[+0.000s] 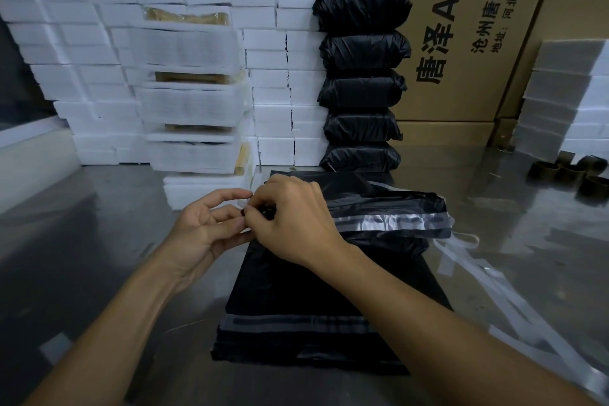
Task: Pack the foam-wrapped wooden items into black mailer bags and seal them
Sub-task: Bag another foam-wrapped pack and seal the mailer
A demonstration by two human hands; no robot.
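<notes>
- Mailer bag (389, 211), filled and black, lies on the steel table (99, 241) straight ahead of you, across the far end of a flat pile of empty bags (316, 300); its glossy adhesive strip (389, 220) faces up.
- Your right hand (290, 221) is curled over the bag's left end, fingertips pinching something small and dark there (likely the liner tab or bag corner; too small to tell).
- Your left hand (204, 224) sits palm-up just beside it, fingers loosely bent, thumb and forefinger meeting the same spot.
- Expect thin, slick, floppy film round a soft foam block: light overall, stiff only at the core. Pinch the film at the edge for the liner, but lift the parcel by its body, not by loose plastic.
- Five sealed parcels (362, 76) stand stacked behind, against the cardboard carton (478, 43).
- Foam-wrapped items (194, 99) wait in a pile to the left, near the white foam blocks (82, 43).
- Peeled liner strips (468, 260) trail on the table at your right, and they look slippery underhand.
</notes>
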